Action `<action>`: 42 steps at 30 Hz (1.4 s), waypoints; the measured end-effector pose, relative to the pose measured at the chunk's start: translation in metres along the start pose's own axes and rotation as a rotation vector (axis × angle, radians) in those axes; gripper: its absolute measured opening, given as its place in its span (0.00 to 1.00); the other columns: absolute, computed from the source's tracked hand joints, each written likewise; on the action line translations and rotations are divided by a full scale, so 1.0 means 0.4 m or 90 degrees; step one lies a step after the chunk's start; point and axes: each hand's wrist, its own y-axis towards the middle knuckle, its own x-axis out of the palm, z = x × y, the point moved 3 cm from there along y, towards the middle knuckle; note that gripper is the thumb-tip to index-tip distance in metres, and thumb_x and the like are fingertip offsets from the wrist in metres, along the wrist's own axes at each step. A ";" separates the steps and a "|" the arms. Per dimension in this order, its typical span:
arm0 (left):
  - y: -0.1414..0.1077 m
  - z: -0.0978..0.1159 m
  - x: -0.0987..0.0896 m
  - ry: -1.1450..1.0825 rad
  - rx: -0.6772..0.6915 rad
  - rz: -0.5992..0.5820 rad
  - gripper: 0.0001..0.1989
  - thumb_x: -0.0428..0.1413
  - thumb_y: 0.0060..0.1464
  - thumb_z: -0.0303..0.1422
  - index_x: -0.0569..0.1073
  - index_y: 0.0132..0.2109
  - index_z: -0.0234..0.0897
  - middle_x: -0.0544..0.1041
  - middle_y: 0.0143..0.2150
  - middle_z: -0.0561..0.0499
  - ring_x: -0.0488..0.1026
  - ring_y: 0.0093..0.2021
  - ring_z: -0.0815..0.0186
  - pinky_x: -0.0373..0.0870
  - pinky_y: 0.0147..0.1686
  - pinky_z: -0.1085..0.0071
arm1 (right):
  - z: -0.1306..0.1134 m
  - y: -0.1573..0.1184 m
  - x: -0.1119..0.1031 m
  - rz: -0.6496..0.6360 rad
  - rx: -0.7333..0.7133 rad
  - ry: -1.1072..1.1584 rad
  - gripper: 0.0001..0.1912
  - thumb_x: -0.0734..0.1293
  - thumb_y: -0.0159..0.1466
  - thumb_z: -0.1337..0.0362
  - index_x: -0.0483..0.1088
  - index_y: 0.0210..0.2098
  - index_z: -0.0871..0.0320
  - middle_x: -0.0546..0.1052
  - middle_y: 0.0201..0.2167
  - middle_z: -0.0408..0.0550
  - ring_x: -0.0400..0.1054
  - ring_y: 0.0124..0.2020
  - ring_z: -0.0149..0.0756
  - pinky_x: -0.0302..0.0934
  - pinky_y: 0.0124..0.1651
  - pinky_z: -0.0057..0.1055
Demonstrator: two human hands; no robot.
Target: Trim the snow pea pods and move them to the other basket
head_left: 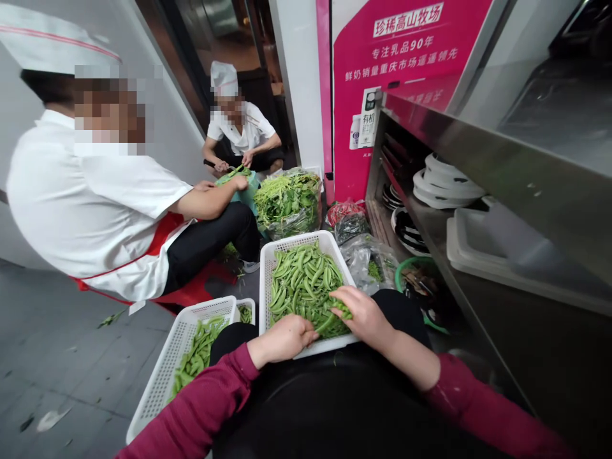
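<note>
A white perforated plastic basket (264,294) heaped with green pea pods (303,277) rests against my lap. My left hand (287,336) is closed over its near edge, thumb and fingers pinching the end of a pea pod (327,325). On the basket's right side, my right hand (362,313) curls round several pea pods (341,310), which show between its thumb and fingers. The two hands are a short way apart, with the pinched pod stretching between them.
Left of my legs stands another white basket (152,382) with pods. A co-worker (109,210) sits at left; another person (241,131) squats behind. Leafy greens (289,197) fill a bag ahead. A steel shelf (478,166) with plates (444,182) borders my right.
</note>
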 end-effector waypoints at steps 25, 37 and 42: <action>-0.018 -0.126 0.069 -0.240 -0.146 0.250 0.14 0.41 0.46 0.30 0.70 0.25 0.33 0.67 0.20 0.54 0.63 0.24 0.71 0.58 0.28 0.76 | 0.168 0.075 -0.022 -0.203 0.002 -0.276 0.03 0.64 0.52 0.70 0.70 0.26 0.59 0.74 0.28 0.49 0.65 0.35 0.39 0.57 0.37 0.33; -0.016 -0.107 0.067 -0.230 -0.137 0.212 0.16 0.43 0.45 0.31 0.72 0.37 0.34 0.74 0.35 0.50 0.68 0.33 0.67 0.62 0.37 0.73 | 0.041 0.050 0.120 -0.177 -0.066 -0.362 0.08 0.61 0.57 0.63 0.69 0.34 0.57 0.73 0.32 0.46 0.62 0.37 0.36 0.53 0.37 0.30; 0.005 -0.092 0.040 -0.104 -0.101 0.145 0.17 0.42 0.49 0.43 0.69 0.27 0.36 0.71 0.24 0.52 0.67 0.27 0.66 0.64 0.30 0.73 | -0.001 0.011 0.147 -0.064 -0.049 -0.267 0.08 0.61 0.57 0.59 0.68 0.32 0.54 0.73 0.30 0.41 0.63 0.34 0.33 0.54 0.35 0.28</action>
